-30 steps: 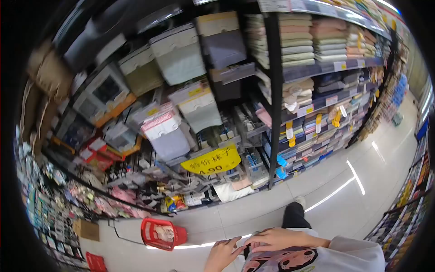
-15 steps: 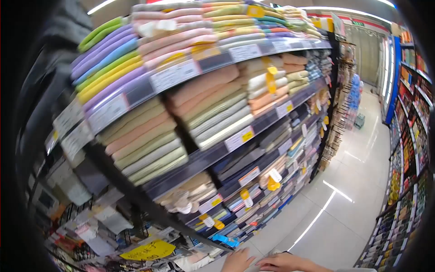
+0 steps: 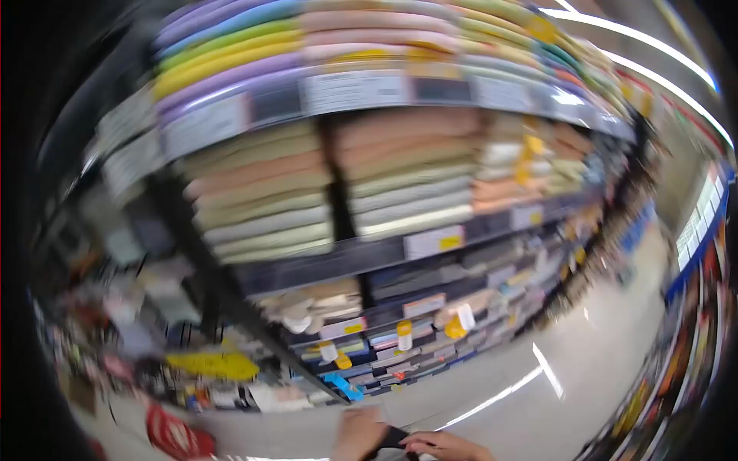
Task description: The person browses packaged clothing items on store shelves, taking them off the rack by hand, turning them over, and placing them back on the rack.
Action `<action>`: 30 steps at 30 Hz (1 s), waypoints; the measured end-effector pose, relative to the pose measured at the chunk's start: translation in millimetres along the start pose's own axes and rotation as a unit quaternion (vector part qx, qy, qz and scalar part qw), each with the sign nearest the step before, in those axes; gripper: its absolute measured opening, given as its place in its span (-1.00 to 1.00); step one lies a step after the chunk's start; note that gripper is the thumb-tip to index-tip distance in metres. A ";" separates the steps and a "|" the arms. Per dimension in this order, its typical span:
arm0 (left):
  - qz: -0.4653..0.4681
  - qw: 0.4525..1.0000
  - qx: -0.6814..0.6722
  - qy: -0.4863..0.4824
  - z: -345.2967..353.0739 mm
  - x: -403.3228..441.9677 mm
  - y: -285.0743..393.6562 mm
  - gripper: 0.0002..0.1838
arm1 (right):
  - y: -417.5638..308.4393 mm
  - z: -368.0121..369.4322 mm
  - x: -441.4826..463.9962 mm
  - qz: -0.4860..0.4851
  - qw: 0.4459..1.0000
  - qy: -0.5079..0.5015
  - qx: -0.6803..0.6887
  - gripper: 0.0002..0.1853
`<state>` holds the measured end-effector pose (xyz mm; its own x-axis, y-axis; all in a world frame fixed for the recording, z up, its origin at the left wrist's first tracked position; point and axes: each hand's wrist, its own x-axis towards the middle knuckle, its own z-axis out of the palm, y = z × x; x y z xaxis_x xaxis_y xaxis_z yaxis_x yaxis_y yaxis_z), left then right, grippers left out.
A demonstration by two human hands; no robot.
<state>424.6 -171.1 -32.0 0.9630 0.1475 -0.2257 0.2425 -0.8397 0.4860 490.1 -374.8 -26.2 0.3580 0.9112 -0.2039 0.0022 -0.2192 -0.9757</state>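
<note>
At the bottom edge, my left hand [image 3: 360, 435] is blurred, its fingers not clearly visible. My right hand [image 3: 447, 445] is just to its right, fingers curled and touching a small black object [image 3: 393, 438] between the hands. What that black thing is, I cannot make out; the frame edge cuts off its lower part. Both hands are low in front of a shelf unit of folded towels [image 3: 257, 192], not touching it. More folded cloth in purple, yellow and pink [image 3: 377, 34] fills the top shelf, above a row of price labels [image 3: 357, 91].
To the right runs an aisle with a shiny tiled floor [image 3: 492, 384]. Stocked shelves [image 3: 669, 384] line its far side. At the lower left are a yellow sign [image 3: 211, 366], hanging goods, and a red object [image 3: 178, 434] on the floor.
The view has swung left and tilted, so the towel shelves face me more squarely. Both hands appear further left, with more of the black object showing. The red object has come into view.
</note>
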 end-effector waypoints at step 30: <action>-0.670 0.686 -0.139 0.248 12.9 -490.7 -279.1 -0.41 | -118.9 223.2 296.8 -0.185 0.974 -0.021 -0.126 -0.74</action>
<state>-117.1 -15.9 -67.7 -0.2411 0.9070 -0.3453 0.8951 0.3453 0.2819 387.7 -0.4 11.3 0.2502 0.9567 0.1487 0.3550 0.0522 -0.9334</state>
